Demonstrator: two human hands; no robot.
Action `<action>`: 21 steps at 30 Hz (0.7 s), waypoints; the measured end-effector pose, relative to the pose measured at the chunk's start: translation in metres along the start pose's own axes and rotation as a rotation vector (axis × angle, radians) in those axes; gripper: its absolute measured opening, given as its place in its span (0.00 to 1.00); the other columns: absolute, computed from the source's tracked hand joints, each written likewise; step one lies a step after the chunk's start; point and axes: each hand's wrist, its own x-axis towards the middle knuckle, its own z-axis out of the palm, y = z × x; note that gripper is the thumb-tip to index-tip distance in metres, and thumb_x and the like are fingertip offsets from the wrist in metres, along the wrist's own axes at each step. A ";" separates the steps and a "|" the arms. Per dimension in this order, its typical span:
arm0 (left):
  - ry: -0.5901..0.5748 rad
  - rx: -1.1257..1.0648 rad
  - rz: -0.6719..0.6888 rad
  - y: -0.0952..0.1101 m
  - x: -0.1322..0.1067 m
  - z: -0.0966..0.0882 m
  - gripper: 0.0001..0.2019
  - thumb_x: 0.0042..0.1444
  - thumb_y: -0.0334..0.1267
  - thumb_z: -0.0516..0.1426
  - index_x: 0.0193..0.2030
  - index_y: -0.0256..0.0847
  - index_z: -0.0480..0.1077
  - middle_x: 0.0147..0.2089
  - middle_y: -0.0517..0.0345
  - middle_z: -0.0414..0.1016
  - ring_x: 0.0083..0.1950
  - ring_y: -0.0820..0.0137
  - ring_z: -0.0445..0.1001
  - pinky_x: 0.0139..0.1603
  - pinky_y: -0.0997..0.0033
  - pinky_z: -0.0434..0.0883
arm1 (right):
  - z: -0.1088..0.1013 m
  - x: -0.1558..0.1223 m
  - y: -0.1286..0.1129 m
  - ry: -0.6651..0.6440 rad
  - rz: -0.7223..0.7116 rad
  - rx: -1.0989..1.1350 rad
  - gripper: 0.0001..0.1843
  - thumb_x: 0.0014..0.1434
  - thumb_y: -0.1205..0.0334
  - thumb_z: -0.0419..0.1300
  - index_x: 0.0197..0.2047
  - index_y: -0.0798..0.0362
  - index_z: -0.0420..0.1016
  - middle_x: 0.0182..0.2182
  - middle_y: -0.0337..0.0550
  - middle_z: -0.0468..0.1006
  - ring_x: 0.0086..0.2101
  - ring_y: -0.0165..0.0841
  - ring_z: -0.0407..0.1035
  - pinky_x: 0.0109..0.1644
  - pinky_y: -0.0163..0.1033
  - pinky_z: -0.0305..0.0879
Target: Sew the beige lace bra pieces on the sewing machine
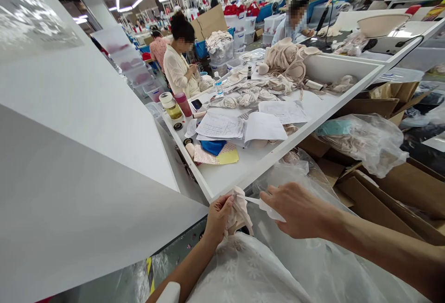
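Observation:
Just beyond the near corner of the worktable, my left hand (219, 216) pinches a beige piece of fabric (239, 208) between thumb and fingers. The fabric hangs down in folds above my lap, and its exact garment kind is unclear. My right hand (295, 208) is closed around a white squeeze bottle (271, 210) with a long thin nozzle. The nozzle points left, its tip at the upper part of the fabric near my left fingertips. Part of the bottle is hidden in my palm.
The white worktable (239, 173) carries papers (222, 124), a jar (170, 106), a water bottle (218, 85) and heaped beige garments (288, 59). A white panel (86, 187) rises at left. Cardboard boxes (392, 192) and a plastic bag (365, 141) lie right. Several people work beyond.

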 end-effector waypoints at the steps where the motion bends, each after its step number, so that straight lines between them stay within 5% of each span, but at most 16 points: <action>1: -0.002 0.001 -0.001 0.000 0.000 0.000 0.22 0.45 0.54 0.68 0.38 0.36 0.81 0.34 0.52 0.79 0.34 0.69 0.72 0.36 0.73 0.68 | -0.001 0.000 0.000 -0.010 -0.005 -0.017 0.11 0.55 0.60 0.61 0.42 0.55 0.72 0.35 0.50 0.76 0.29 0.39 0.70 0.26 0.41 0.44; 8: -0.001 -0.009 -0.011 0.001 -0.001 0.002 0.23 0.42 0.54 0.69 0.36 0.35 0.81 0.33 0.52 0.79 0.33 0.69 0.72 0.36 0.73 0.68 | -0.004 0.001 0.000 0.092 -0.015 -0.065 0.10 0.50 0.64 0.65 0.37 0.56 0.74 0.30 0.48 0.75 0.27 0.38 0.70 0.25 0.42 0.45; 16: 0.059 -0.098 -0.095 0.006 -0.002 0.002 0.23 0.36 0.52 0.71 0.34 0.35 0.80 0.29 0.53 0.79 0.30 0.69 0.73 0.34 0.73 0.68 | 0.001 -0.004 0.008 0.042 -0.033 0.063 0.13 0.54 0.58 0.62 0.41 0.56 0.72 0.34 0.48 0.77 0.29 0.39 0.72 0.27 0.40 0.45; 21: 0.073 -0.123 -0.080 0.001 -0.001 -0.003 0.23 0.35 0.51 0.72 0.32 0.34 0.79 0.27 0.53 0.78 0.28 0.70 0.73 0.31 0.73 0.69 | 0.023 0.015 0.048 0.320 0.015 0.465 0.21 0.53 0.51 0.64 0.48 0.51 0.71 0.39 0.46 0.79 0.36 0.41 0.73 0.36 0.39 0.58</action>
